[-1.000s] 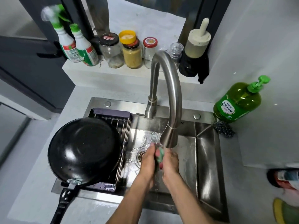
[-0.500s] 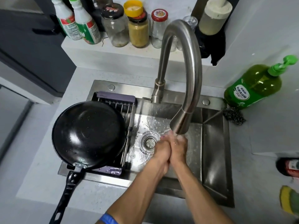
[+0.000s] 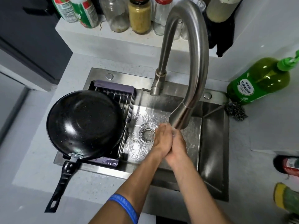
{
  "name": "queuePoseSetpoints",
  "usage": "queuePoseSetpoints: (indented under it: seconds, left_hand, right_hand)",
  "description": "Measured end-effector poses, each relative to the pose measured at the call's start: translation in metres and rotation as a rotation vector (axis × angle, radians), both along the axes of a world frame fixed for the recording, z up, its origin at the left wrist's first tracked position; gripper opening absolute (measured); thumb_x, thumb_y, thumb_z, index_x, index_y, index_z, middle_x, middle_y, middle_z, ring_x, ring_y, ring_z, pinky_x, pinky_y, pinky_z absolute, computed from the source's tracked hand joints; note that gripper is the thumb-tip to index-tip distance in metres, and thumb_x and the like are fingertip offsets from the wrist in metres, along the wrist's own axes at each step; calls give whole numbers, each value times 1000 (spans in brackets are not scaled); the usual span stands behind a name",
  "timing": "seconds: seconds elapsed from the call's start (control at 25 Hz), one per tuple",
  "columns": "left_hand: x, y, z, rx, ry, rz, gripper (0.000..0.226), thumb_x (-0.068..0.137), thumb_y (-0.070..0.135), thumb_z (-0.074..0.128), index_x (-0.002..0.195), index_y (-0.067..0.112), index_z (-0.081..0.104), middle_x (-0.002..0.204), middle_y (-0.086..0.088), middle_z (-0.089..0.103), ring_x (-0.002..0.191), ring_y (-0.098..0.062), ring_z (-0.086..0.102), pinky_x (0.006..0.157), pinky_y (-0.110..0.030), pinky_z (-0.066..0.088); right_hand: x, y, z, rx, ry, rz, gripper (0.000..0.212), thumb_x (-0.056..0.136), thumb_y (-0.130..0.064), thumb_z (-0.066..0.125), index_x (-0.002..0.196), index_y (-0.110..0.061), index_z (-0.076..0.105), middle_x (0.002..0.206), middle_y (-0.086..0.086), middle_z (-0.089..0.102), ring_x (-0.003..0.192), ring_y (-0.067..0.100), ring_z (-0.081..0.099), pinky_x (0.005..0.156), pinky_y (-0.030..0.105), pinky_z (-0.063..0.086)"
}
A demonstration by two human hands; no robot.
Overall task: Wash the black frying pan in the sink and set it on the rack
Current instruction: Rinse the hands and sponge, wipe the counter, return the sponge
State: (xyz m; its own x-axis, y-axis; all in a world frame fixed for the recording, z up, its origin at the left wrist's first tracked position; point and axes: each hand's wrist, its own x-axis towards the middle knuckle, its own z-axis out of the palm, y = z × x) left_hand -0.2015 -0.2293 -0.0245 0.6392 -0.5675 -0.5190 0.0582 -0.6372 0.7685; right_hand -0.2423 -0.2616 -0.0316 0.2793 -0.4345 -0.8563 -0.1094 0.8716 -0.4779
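Observation:
The black frying pan (image 3: 84, 125) lies upside down on the wire rack (image 3: 113, 88) over the left part of the steel sink (image 3: 213, 143), its handle (image 3: 63, 180) sticking out over the counter toward me. My left hand (image 3: 161, 141) and my right hand (image 3: 177, 149) are pressed palm to palm under the faucet's (image 3: 194, 62) spout, where water runs onto them. Nothing shows between the palms. Both hands are to the right of the pan and do not touch it.
A green dish-soap bottle (image 3: 258, 81) and a steel scrubber (image 3: 236, 111) sit at the sink's back right corner. Jars (image 3: 140, 15) and spray bottles (image 3: 84, 12) line the ledge behind. A yellow-green sponge (image 3: 286, 201) lies at the right edge. The drain (image 3: 148, 134) is just left of my hands.
A green and red thing held between my hands a second ago is no longer visible. The hands now rub palm to palm under the water. The pan has not moved.

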Motion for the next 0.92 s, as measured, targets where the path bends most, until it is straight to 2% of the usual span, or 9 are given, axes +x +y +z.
queuePoseSetpoints:
  seconds: [0.04,0.12,0.16,0.24,0.32,0.48,0.56,0.72,0.92]
  left_hand:
    - [-1,3,-6,22,-53,-96,44,102,30,21,133,16,47,136,2,44,128,-10,39,109,-21,27]
    - [2,6,-22,-7,-34,-131,49,100,40,23,147,28,30,157,-1,26,143,-20,25,118,-42,22]
    - [0,7,-26,-87,4,-58,48,98,45,28,141,28,40,149,-8,40,135,-23,40,112,-43,34]
    - [-2,8,-13,-223,105,227,27,99,39,40,98,24,62,96,-1,70,91,-16,65,82,-31,52]
    - [-3,4,-11,-283,339,537,41,102,31,45,65,22,61,60,6,64,60,-10,60,63,-25,48]
    - [7,2,1,-417,881,823,63,102,35,41,49,16,68,55,1,64,51,-10,63,54,-22,53]
    - [4,3,5,-368,877,790,51,101,29,44,58,15,69,56,-2,65,50,-13,63,51,-22,52]
    - [-7,9,5,-259,741,729,24,100,24,48,88,13,66,77,-4,69,73,-16,64,78,-30,53]
    - [-13,25,-6,-207,724,438,21,97,23,55,117,31,58,95,8,67,91,-11,62,76,-28,52]
  right_hand:
    - [-4,-1,-3,3,-24,-26,17,99,-23,54,93,-12,66,88,8,71,77,23,69,73,40,54]
    - [-3,0,1,2,-100,-93,12,95,-10,61,96,-4,71,94,15,76,87,29,74,79,43,59]
    - [-3,-1,-5,-15,-85,-119,11,93,-7,63,96,-4,72,93,14,76,85,26,75,76,39,60]
    - [1,-3,-9,-33,-106,-75,5,92,-11,65,90,-9,70,82,5,72,70,15,72,64,29,57]
    - [6,-2,-8,43,-128,-19,3,89,-15,68,87,-13,67,73,-1,68,63,10,67,63,24,55]
    - [10,3,-6,54,-259,-239,20,82,10,64,78,-7,73,76,8,73,67,15,70,63,24,57]
    - [12,5,-7,-19,-189,-241,25,80,2,71,65,-18,75,65,3,69,53,11,63,50,22,50]
    - [19,-1,-14,-86,29,-264,25,86,5,62,66,-9,59,49,2,56,42,13,55,42,21,47]
    - [1,-11,-23,-109,115,66,26,88,-12,51,68,-11,67,67,7,70,51,18,58,47,23,42]
